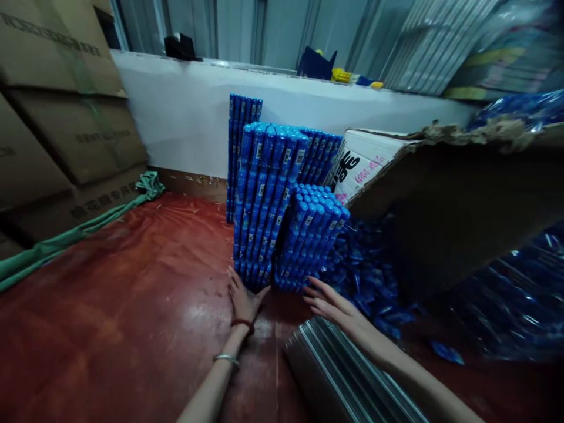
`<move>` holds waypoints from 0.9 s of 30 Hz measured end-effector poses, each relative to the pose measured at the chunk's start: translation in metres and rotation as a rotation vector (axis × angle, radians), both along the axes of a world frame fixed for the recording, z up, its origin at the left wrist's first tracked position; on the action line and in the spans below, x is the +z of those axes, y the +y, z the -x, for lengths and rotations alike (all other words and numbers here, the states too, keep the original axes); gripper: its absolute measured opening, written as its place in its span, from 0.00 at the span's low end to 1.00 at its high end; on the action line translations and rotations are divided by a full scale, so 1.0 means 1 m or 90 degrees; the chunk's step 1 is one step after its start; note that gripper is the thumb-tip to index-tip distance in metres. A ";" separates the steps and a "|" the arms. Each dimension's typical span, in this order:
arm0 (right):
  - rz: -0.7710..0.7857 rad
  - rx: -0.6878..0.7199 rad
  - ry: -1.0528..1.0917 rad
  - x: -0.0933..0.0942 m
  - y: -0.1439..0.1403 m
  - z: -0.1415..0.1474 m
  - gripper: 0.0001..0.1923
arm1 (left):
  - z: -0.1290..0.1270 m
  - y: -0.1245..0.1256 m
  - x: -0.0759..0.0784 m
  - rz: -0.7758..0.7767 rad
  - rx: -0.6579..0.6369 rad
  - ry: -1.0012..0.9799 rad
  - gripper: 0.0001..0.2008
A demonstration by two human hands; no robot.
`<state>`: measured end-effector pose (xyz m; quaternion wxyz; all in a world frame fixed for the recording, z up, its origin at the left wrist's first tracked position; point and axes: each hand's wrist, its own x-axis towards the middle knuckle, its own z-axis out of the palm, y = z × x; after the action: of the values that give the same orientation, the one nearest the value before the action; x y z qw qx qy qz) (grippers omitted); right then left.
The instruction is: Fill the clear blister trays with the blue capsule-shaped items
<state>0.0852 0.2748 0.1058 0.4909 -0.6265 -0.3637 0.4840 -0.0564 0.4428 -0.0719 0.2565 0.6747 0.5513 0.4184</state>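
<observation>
Tall columns of shiny blue, rounded packages with barcode labels (264, 194) stand upright on the red floor covering. A shorter block of the same blue packages (315, 235) stands just to their right. My left hand (245, 299) is at the foot of the tall columns, thumb and fingers spread; whether it touches them I cannot tell. By the lower right side of the shorter block is my right hand (328, 302), its fingers stretched out and holding nothing. Below my right forearm lies a ridged grey metal piece (339, 370).
Brown cartons (66, 129) are piled at the left, with green cloth (88, 226) along their base. A torn open carton (440, 194) leans at the right above loose blue packets (365, 270). Behind runs a low white wall (189, 117) with objects on its ledge.
</observation>
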 end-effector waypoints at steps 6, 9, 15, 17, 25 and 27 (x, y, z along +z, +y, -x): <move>0.073 -0.073 0.064 -0.025 0.112 0.032 0.43 | -0.044 -0.001 0.005 0.019 0.222 0.044 0.61; 0.051 -0.045 0.064 -0.036 0.137 0.038 0.46 | -0.042 0.003 0.001 -0.001 0.236 0.046 0.60; -0.015 -0.076 0.057 -0.056 0.152 0.041 0.49 | -0.039 0.005 -0.011 -0.078 0.257 0.061 0.55; 0.008 -0.064 0.066 -0.062 0.156 0.041 0.49 | -0.039 0.007 -0.014 -0.098 0.259 0.067 0.55; 0.042 -0.064 0.057 -0.074 0.162 0.040 0.50 | -0.032 0.012 -0.022 -0.164 0.267 0.098 0.56; 0.021 -0.095 0.049 -0.079 0.161 0.038 0.50 | -0.032 0.011 -0.020 -0.172 0.283 0.099 0.56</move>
<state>0.0470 0.4357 0.0271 0.5289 -0.6409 -0.2889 0.4755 -0.0247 0.4537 -0.0919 0.0230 0.5953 0.6429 0.4813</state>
